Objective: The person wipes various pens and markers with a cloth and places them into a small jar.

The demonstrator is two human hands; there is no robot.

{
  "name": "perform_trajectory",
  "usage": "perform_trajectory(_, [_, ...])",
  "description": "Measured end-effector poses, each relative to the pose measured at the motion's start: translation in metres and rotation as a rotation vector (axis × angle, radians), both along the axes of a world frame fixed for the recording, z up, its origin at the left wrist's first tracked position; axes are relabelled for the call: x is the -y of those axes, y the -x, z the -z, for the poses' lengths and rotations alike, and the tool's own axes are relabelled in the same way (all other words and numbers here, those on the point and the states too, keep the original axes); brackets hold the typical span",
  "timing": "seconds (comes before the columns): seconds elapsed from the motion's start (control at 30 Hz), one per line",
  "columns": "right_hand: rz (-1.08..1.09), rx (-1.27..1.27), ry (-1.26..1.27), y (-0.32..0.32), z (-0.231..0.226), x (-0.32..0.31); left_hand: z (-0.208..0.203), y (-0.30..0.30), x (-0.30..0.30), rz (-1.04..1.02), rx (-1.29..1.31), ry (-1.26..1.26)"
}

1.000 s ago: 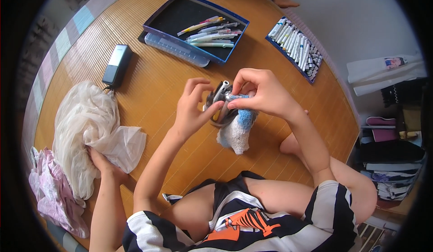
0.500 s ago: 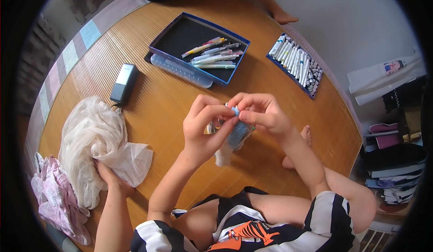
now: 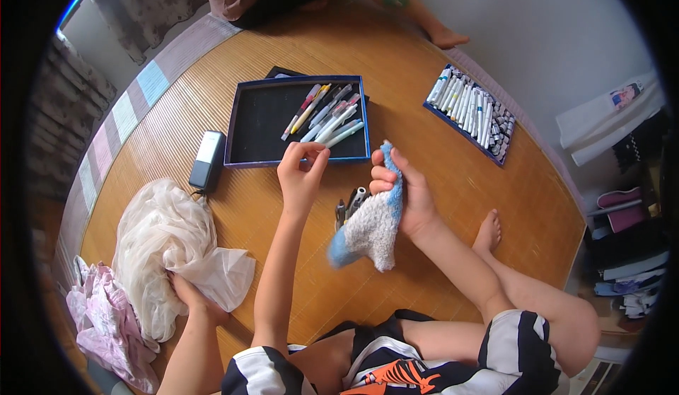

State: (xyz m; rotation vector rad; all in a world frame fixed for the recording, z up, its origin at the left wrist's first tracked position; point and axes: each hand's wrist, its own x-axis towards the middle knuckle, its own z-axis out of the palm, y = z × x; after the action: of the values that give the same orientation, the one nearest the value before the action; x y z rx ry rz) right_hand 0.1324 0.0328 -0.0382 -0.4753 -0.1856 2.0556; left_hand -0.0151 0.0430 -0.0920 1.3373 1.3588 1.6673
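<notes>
My right hand [image 3: 411, 195] is closed around one end of a fuzzy blue-and-white knitted sock [image 3: 375, 224]. Its body hangs down to the left of the fist, and the lower blue end is blurred. My left hand [image 3: 300, 176] is raised to the left of the sock with fingertips pinched. Whether anything small sits in that pinch cannot be made out. Those fingertips overlap the near edge of a shallow blue-rimmed box [image 3: 244, 123], which has several pens [image 3: 327, 115] lying in its black inside. Some dark pens [image 3: 351, 202] show partly behind the sock.
A box of white markers [image 3: 470, 108] lies at the far right. To the left are a black-and-silver device [image 3: 206, 160], crumpled sheer white cloth [image 3: 166, 229] by my foot, and a pink garment [image 3: 106, 317]. Another person's leg [image 3: 417, 16] rests at the mat's far edge.
My hands have moved apart, the sock staying in the right one and now hanging open. The pen box sits turned straighter, and the clear case before it no longer shows. The view has shifted slightly.
</notes>
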Motion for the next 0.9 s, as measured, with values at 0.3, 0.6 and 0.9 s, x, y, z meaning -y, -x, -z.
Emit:
perform_trajectory(0.3, [-0.13,-0.027,0.065,0.016,0.017,0.01,0.028,0.007,-0.056,-0.103,-0.874,0.066])
perform_trajectory(0.6, [-0.068,-0.034,0.06,0.031,0.013,-0.001,0.013,0.02,-0.052,-0.167,-0.702,-0.004])
perform_trajectory(0.9, [0.525,0.533,-0.517,0.023,-0.058,-0.017,-0.074,-0.024,0.012,0.403,0.572,0.062])
